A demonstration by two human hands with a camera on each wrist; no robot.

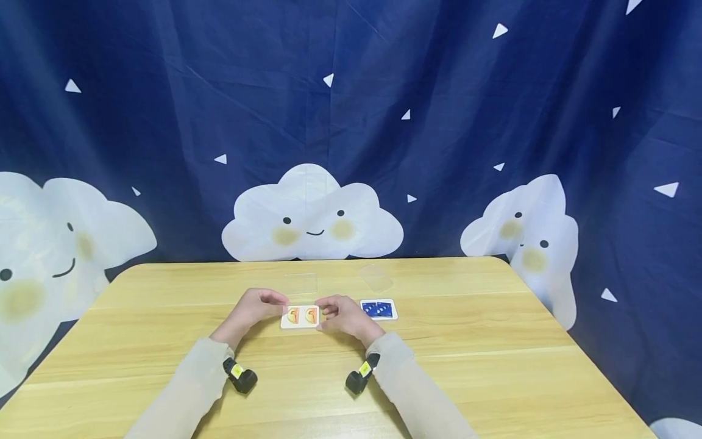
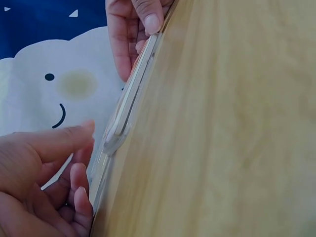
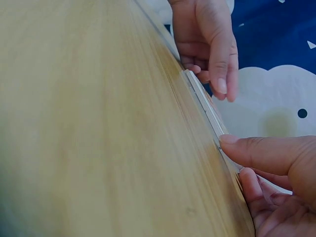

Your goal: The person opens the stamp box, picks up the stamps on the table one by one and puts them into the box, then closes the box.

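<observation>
In the head view, a small stack of white cards (image 1: 300,318) lies flat on the table, its top printed with two orange-and-yellow pictures. The wrist views show it edge-on, sitting in a clear plastic tray (image 2: 116,145). My right hand (image 1: 349,318) grips the right end, the thumb against the edge of the cards and the other fingers curled around that end. At the opposite end is my left hand (image 1: 253,311), its thumb and fingertips loosely bent beside the tray's corner, a small gap from it in the left wrist view.
Just right of my right hand lies a second card stack (image 1: 379,310), dark blue with a white border. Behind the stacks are two clear plastic pieces, a rectangular one (image 1: 300,283) and a tilted one (image 1: 376,277). A blue cloud-print curtain (image 1: 351,134) hangs behind the wooden table (image 1: 471,390).
</observation>
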